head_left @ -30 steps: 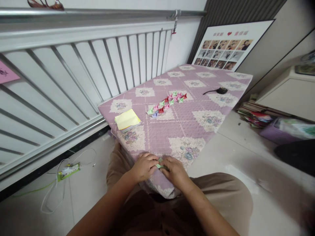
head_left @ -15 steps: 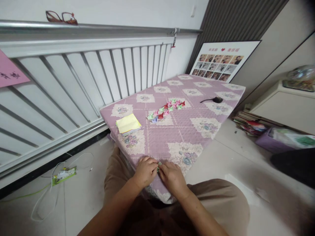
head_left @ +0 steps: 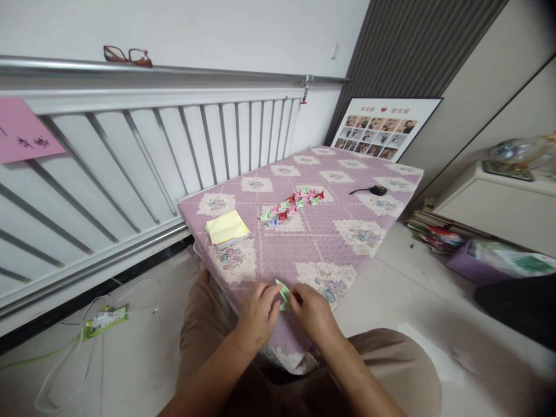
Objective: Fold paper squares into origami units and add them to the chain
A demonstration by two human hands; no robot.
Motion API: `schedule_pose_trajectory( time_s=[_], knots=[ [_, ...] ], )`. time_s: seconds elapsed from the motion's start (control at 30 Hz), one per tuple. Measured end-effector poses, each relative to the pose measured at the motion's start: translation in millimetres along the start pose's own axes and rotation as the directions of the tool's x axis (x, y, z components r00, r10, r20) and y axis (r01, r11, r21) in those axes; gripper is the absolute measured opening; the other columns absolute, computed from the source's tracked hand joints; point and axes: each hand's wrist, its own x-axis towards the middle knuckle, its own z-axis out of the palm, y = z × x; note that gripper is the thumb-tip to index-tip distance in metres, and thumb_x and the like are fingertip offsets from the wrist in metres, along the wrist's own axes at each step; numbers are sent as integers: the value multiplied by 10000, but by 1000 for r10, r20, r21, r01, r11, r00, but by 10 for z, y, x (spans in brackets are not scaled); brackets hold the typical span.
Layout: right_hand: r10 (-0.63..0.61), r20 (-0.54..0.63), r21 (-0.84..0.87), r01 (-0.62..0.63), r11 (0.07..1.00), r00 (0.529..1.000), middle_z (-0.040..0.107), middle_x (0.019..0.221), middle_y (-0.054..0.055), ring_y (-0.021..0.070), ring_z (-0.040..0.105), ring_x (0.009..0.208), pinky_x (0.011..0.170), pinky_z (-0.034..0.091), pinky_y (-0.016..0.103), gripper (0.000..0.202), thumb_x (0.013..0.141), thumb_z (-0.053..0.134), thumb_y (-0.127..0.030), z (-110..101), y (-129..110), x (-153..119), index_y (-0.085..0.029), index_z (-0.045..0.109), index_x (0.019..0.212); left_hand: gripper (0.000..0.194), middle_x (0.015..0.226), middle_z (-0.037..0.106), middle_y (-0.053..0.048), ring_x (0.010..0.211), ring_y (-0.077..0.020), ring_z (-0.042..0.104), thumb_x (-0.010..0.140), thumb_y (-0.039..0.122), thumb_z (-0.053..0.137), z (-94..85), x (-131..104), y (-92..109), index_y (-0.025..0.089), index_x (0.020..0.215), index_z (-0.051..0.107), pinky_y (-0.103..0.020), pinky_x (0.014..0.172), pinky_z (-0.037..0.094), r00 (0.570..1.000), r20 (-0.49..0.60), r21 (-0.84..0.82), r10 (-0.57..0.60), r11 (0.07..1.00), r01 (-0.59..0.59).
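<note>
The right hand [head_left: 314, 308] pinches the near green paper [head_left: 284, 296]; whether the left hand [head_left: 258, 311] grips it too cannot be told. Farther off, folded shapes [head_left: 284, 215] lie right of a stack [head_left: 227, 227].

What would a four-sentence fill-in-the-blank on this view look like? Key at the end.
1. The folded paper between the left hand and the right hand is ____ in color.
2. The top sheet of the paper stack is ____.
3. The heart in the heading of the photo board is ____.
4. In the picture, the eyeglasses sit to the ____ of the photo board.

Missing words: green; yellow; red; left.
</note>
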Motion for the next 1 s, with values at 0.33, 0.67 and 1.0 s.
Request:
schedule_pose_trajectory(
  time_s=[0.33, 0.67, 1.0],
  knots=[
    [142, 55, 213, -150, 965, 988, 556, 586, -17, 132, 514, 549, 533, 381, 226, 208, 828, 484, -304, -66, -78, -59, -213, 538, 649, 131, 907, 609, -32, 851, -207, 573, 887, 224, 526, -44, 72, 118, 230, 999, 593, -342, 771, 469, 976, 218, 317, 17, 944, -88],
    [134, 46, 213, -140, 967, 990, 588, 632, 0, 141, 533, 586, 563, 403, 236, 175, 822, 482, -296, -185, -46, -93, -209, 570, 699, 166, 857, 595, -35, 800, -187, 567, 929, 277, 465, -92, 141, 139, 210, 896, 613, -305, 731, 450, 910, 400, 407, 110, 868, -284],
    [81, 78, 193, -95, 977, 994, 569, 642, -24, 129, 529, 590, 573, 385, 228, 62, 770, 480, -207, -195, -60, -81, -212, 542, 765, 199, 849, 587, -23, 807, -192, 539, 954, 289, 426, -158, 153, 115, 218, 898, 604, -305, 695, 413, 847, 459, 408, 270, 782, -470]
  ],
)
